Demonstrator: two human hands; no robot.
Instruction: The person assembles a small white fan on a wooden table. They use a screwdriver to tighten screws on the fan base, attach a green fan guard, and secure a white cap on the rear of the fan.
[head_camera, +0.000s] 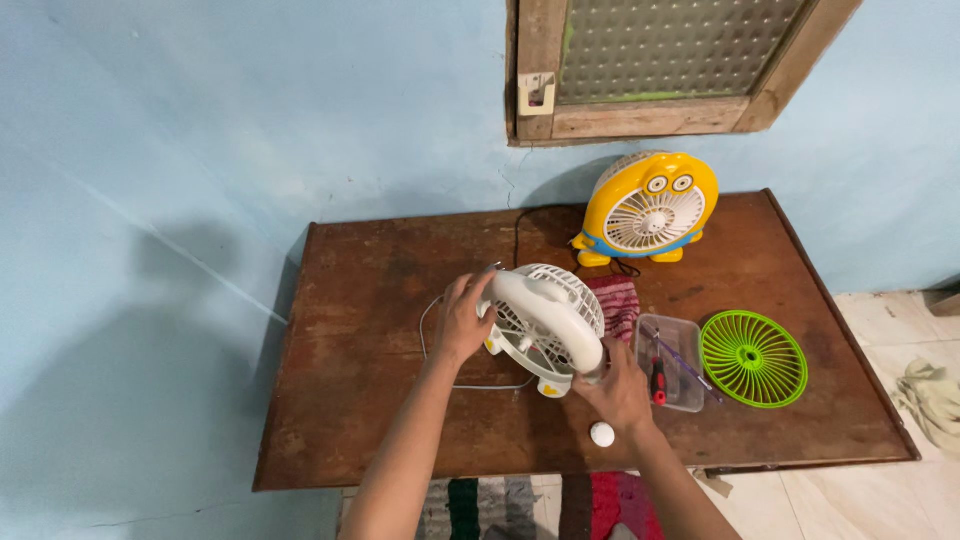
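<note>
Left hand (462, 318) is wrapped around the left rim of the white fan (545, 325), fingers closed on the grille edge. Fan sits tilted near the middle of the wooden table (370, 400), spanning between both hands, with its thin cable (430, 330) looping out to the left. Right hand (618, 392) is clamped on the fan's lower right end, at the foot of the white arched stand. Small white cap (602, 434) lies just under the right hand. Right of it: clear tray (680, 330) holding screwdrivers (658, 378), then green grille (753, 358). Yellow fan (649, 208) at the back edge.
</note>
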